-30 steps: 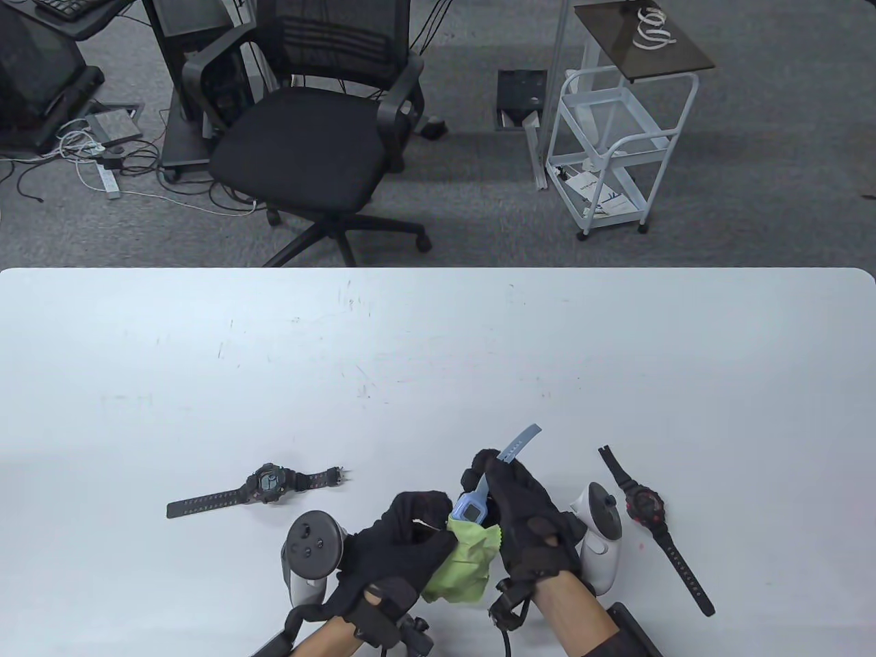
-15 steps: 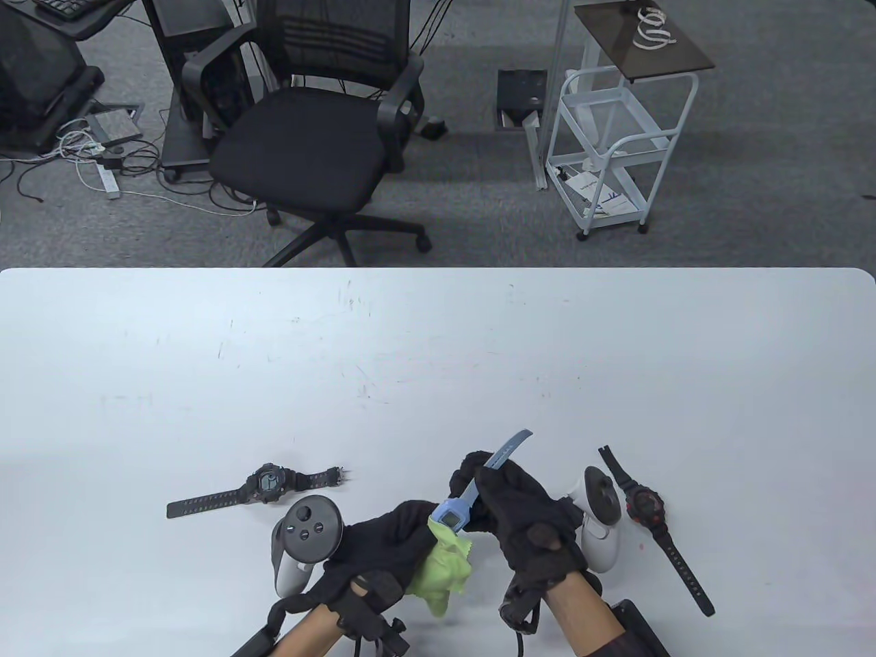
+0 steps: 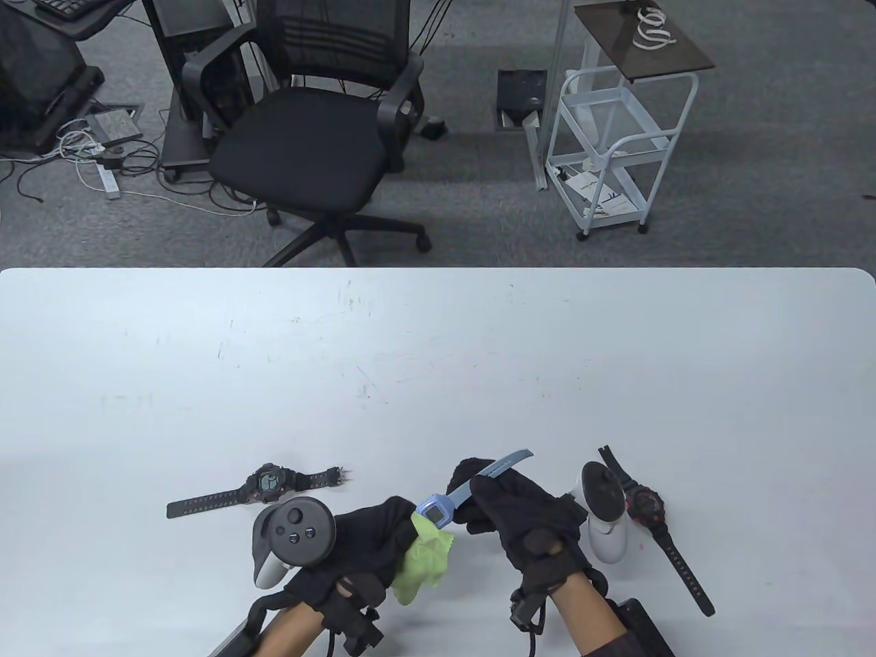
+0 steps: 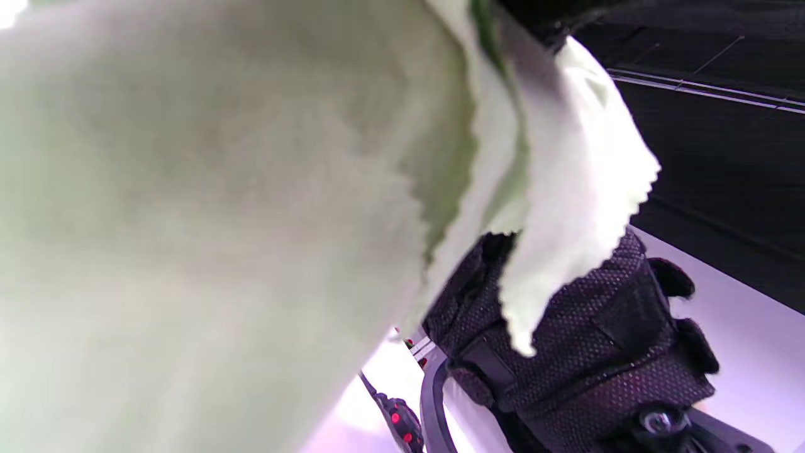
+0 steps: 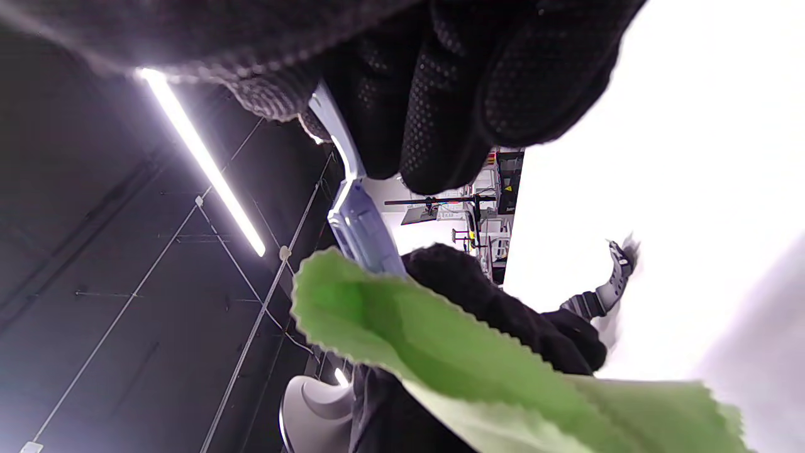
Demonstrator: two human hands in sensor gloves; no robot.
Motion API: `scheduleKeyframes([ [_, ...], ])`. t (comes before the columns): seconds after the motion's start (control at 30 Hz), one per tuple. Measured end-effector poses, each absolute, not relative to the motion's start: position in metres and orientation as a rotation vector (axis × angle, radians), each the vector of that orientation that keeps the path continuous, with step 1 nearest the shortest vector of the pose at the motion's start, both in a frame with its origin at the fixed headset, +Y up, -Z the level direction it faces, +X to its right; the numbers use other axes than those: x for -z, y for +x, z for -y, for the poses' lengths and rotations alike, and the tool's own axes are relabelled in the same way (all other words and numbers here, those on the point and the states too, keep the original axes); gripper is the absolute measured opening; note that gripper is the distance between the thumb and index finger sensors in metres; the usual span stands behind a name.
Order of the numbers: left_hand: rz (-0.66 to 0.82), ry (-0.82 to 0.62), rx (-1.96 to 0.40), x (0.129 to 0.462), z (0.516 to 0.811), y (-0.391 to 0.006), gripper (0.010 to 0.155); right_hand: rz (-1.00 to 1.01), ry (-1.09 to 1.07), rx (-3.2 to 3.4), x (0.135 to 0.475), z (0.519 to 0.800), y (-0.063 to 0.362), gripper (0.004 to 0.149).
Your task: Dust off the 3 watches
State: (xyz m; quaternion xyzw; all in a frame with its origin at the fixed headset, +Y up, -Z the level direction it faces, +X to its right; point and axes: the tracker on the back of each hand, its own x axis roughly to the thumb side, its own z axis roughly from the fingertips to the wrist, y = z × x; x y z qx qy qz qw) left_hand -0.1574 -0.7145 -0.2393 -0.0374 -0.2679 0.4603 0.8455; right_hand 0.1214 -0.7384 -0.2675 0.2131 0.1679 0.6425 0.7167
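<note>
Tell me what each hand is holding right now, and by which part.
The right hand grips the blue watch by its upper strap, above the case. The left hand holds the green cloth bunched in its fingers, up against the watch case.

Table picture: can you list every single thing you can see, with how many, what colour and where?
Blue watch: 1, light blue, held up over the near table edge between both hands.
Black watch: 1, black, flat on the table, left of the hands.
Red-black watch: 1, black with red, flat on the table, right of the hands.
Cloth: 1, lime green, under the blue watch.
Table: 1, white.
Chair: 1, black, on the floor behind the table.
Cart: 1, white with a dark top, floor, back right.
Left hand: black glove, grips the cloth.
Right hand: black glove, pinches the blue watch's strap.
</note>
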Motion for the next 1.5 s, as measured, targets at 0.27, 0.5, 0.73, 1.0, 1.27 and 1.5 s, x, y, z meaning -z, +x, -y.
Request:
scheduleKeyframes([
  [0.27,0.542,-0.022,-0.965,0.238,0.712,-0.163,0.049,-0.366,0.461,-1.402,0.267,0.738,0.121,0.046],
  [0.5,0.582,-0.086,-0.885,0.237,0.710,-0.156,0.048,-0.357,0.474,-1.397,0.267,0.738,0.121,0.045],
  [0.73,0.533,0.017,-0.866,0.238,0.707,-0.165,0.047,-0.341,0.480,-1.382,0.266,0.736,0.121,0.045],
  [1.0,0.548,0.035,-0.816,0.233,0.703,-0.162,0.047,-0.337,0.478,-1.360,0.265,0.735,0.120,0.045],
  [1.27,0.517,0.011,-0.815,0.235,0.707,-0.164,0.047,-0.334,0.475,-1.345,0.265,0.735,0.121,0.045],
  [1.5,0.510,0.102,-0.734,0.229,0.700,-0.165,0.049,-0.338,0.455,-1.308,0.264,0.737,0.121,0.045],
])
